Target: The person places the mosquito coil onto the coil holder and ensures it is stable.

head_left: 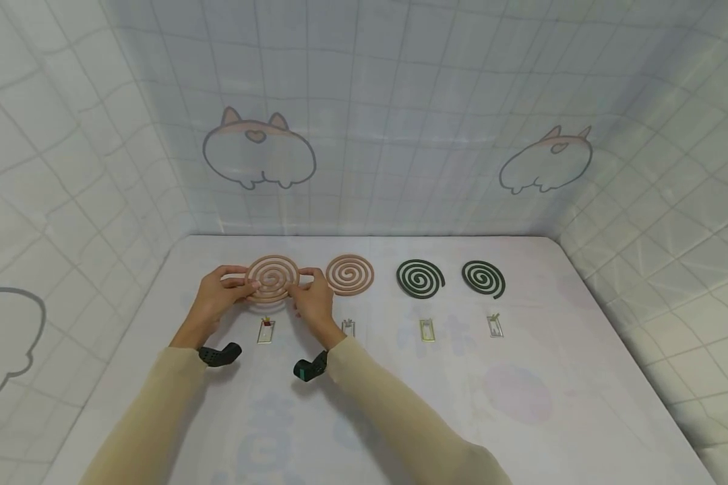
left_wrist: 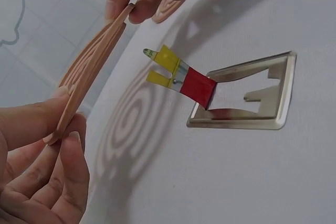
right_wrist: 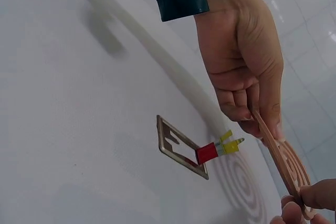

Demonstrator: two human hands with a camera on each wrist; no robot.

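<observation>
**Both hands (head_left: 214,298) (head_left: 315,298) grip a tan coil (head_left: 271,278) above the desk (head_left: 570,323)**

Take the held coil as the dial's centre, with 12 o'clock pointing away from the person.

Nearest are two cream sleeves (head_left: 148,417), the left at 7 o'clock, the right between 4 and 5. A dark device (head_left: 220,355) sits at each wrist.

Next comes a row of small metal stands. The first stand (left_wrist: 202,87), at 6 o'clock, lies flat with its red-and-yellow tab raised. The second stand (head_left: 348,328), at 4 o'clock, is partly hidden by the right arm. The third stand (head_left: 427,330) and fourth stand (head_left: 495,326) lie just past 3 o'clock.

The left hand pinches the coil's rim near 8 o'clock, the right near 4, thumbs and fingers closed on either face. The coil is tilted, clear of the surface, its spiral shadow (left_wrist: 128,121) falling beside the first stand.

Out at 3 o'clock lie a second tan coil (head_left: 349,275) and two dark green coils (head_left: 420,279).

Farthest, at 12, stands a grid-patterned wall (head_left: 400,121) with cartoon animal drawings (head_left: 259,151).
</observation>
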